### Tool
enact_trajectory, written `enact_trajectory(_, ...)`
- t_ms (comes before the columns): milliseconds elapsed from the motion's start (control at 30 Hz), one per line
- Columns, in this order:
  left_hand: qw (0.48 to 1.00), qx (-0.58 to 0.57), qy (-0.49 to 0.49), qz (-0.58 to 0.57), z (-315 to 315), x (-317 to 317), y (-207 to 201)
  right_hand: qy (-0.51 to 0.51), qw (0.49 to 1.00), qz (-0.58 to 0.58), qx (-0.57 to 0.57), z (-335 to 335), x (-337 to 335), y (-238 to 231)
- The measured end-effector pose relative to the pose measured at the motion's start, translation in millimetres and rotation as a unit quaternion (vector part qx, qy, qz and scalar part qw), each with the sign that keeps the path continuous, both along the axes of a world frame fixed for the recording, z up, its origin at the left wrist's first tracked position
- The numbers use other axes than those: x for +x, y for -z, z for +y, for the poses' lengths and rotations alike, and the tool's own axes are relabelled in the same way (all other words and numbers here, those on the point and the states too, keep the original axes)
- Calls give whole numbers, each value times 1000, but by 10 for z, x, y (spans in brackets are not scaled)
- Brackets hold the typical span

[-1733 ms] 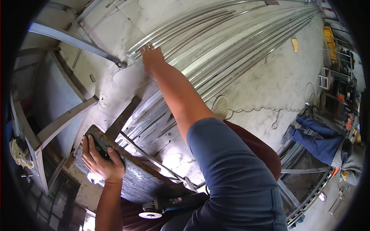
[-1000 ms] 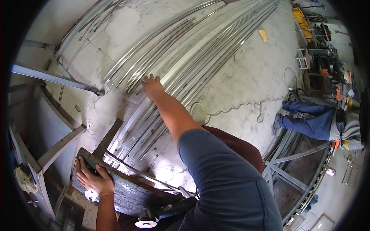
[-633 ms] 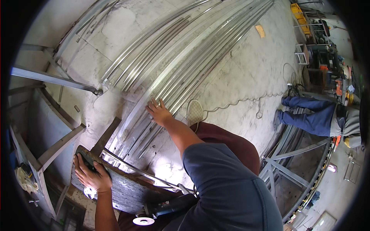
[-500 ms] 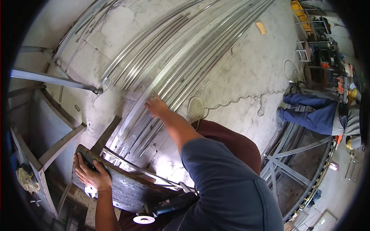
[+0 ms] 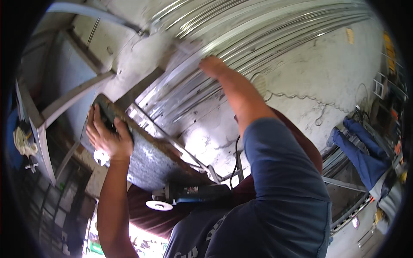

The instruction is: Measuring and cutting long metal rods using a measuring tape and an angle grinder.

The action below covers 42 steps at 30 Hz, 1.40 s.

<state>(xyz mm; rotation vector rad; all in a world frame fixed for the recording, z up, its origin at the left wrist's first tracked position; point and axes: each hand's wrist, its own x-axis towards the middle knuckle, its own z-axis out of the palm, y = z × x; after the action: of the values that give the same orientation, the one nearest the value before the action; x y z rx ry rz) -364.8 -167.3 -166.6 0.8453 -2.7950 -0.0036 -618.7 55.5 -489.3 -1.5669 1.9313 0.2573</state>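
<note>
My left hand [image 5: 111,138] lies with fingers spread on the end of a worn, dark bench [image 5: 150,165]. A dark flat piece [image 5: 103,109] shows under and beyond its fingertips. My right arm stretches out over a bundle of long metal profiles [image 5: 258,41] on the floor. Its hand [image 5: 213,66] has curled fingers at a pale profile [image 5: 185,64]; what they grip is hidden and blurred. An angle grinder [image 5: 198,192] with a pale disc [image 5: 159,205] lies at the bench's near side, close to my body.
Metal frames [image 5: 79,92] stand at the left, with a pale cloth-like bundle [image 5: 25,142] on one. A coiled cable [image 5: 301,96] runs across the floor [image 5: 309,69]. Another person in blue trousers [image 5: 361,150] is at the right, near a metal frame [image 5: 344,185].
The whole view has turned and shifted, so the profiles now slant more sideways. My left hand stays on the bench end; my right hand stays at the profiles.
</note>
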Motion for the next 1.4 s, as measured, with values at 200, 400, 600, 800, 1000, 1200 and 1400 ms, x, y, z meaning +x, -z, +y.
enact_trajectory(200,1000,-8,-2,-5,-108,99,-91,-81,996,-25,25,-296,-14,-477)
enact_trajectory(400,1000,-7,8,9,-75,98,39,-71,973,110,-192,-301,-306,-626)
enact_trajectory(600,1000,-13,-4,5,-24,60,76,354,902,160,-186,312,-93,-434)
enact_trajectory(800,1000,-13,-10,-4,-71,78,9,56,978,-19,-202,832,964,-460)
enact_trajectory(1000,1000,-1,-29,-9,-53,97,14,36,991,43,-125,671,1373,-247)
enact_trajectory(1200,999,5,-36,-3,49,-22,63,383,911,-141,-58,767,1282,347)
enact_trajectory(1400,999,-11,-42,-21,0,48,-48,49,978,52,-195,561,1375,-127)
